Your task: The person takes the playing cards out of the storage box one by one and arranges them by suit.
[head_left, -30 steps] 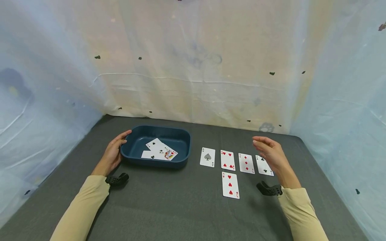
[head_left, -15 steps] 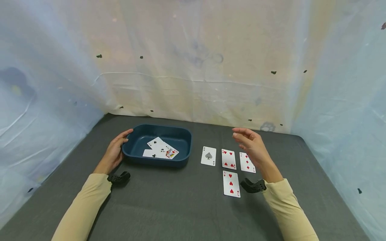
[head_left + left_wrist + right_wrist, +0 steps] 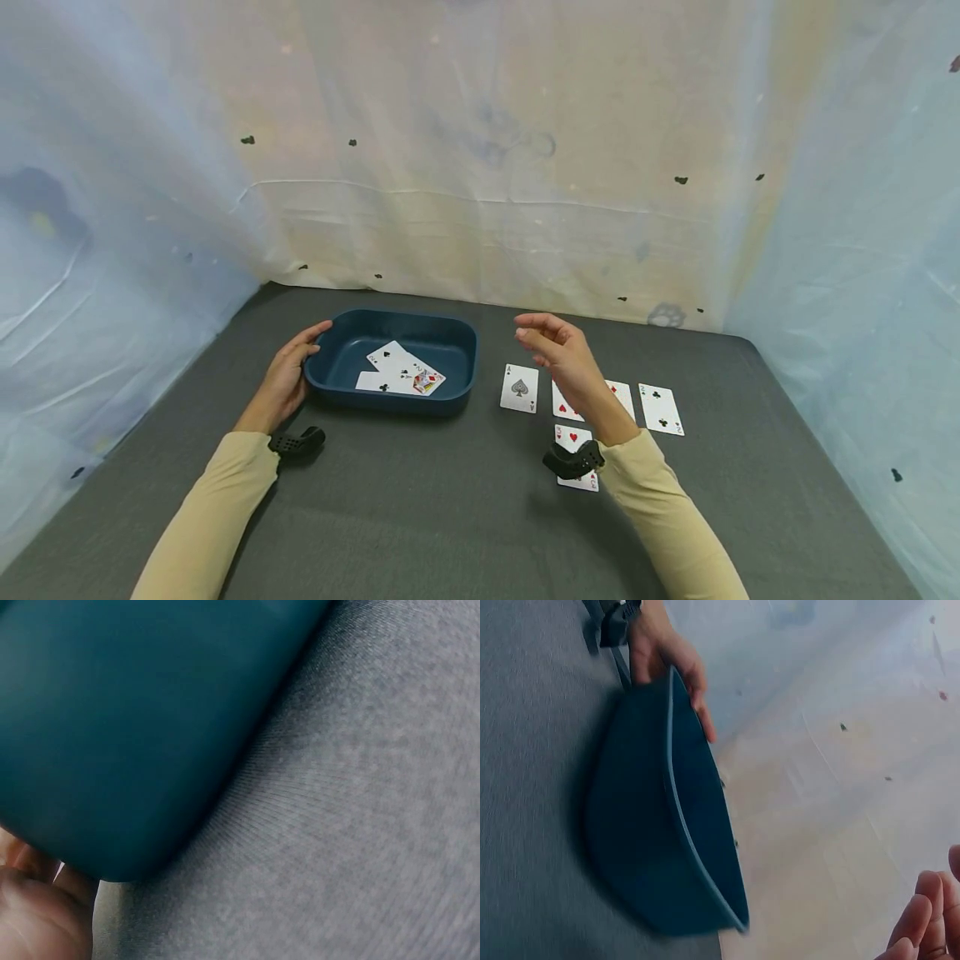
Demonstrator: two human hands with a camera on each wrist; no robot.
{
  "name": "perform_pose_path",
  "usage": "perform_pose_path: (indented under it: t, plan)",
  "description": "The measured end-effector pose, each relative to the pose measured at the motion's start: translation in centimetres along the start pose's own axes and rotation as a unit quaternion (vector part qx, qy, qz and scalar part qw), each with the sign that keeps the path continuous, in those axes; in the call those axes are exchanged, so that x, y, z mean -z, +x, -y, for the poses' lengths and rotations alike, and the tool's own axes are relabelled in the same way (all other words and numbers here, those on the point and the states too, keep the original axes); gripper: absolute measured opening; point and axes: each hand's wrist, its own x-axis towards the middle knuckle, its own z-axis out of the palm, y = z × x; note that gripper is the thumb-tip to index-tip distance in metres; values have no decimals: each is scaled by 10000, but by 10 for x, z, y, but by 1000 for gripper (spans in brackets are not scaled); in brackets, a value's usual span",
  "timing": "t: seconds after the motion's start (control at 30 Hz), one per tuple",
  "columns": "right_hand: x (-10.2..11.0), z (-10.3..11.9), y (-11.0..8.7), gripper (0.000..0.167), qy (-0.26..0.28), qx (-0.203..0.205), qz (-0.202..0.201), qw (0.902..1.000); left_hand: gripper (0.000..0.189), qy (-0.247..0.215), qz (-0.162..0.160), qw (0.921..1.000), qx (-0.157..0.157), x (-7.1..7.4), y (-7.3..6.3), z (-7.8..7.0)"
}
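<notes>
My left hand (image 3: 283, 379) holds the left end of a dark blue bin (image 3: 467, 379), with fingers and thumb against its wall and rim; the right wrist view shows this hand (image 3: 671, 660) too. Several playing cards (image 3: 386, 382) lie face up inside, one a face card. My right hand (image 3: 562, 354) hovers over the row of cards, fingers loosely bent, no card visible in them. Just left of it lies the ace of spades (image 3: 519, 388). The four of hearts (image 3: 562, 406), three of diamonds (image 3: 622, 395) and three of hearts (image 3: 570, 436) are partly covered by the right hand, wrist or forearm.
The two of clubs (image 3: 662, 409) lies at the right end of the row. Dark grey cloth (image 3: 420, 517) covers the table. A pale patterned curtain (image 3: 480, 167) hangs behind it and on both sides.
My right hand has moved left, from above the two of clubs to above the four of hearts, uncovering the two of clubs. The left hand and bin stay in place.
</notes>
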Motion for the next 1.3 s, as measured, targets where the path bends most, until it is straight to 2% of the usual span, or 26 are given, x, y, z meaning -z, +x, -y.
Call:
perform_pose_path:
  t: [0.23,0.43,0.6,0.83,1.07,1.3]
  plan:
    - [-28,-6,14,21,-14,-42,116,9999,47,8,24,10000,70,0,0,0]
    - [-50,-13,28,31,-192,-23,418,9989,47,99,9,9999,78,1,0,-2]
    - [-66,-22,38,25,-423,-18,705,9966,47,160,-46,9998,91,1,0,-2]
    - [-81,-35,47,29,-718,-104,1039,9919,47,128,-100,9999,59,0,2,0]
    - [-92,-41,55,27,-1027,-216,1453,9838,47,124,-96,9998,77,-1,2,-1]
    - [-103,-50,64,30,-1059,-288,1773,9780,47,50,-81,9999,67,-1,3,0]
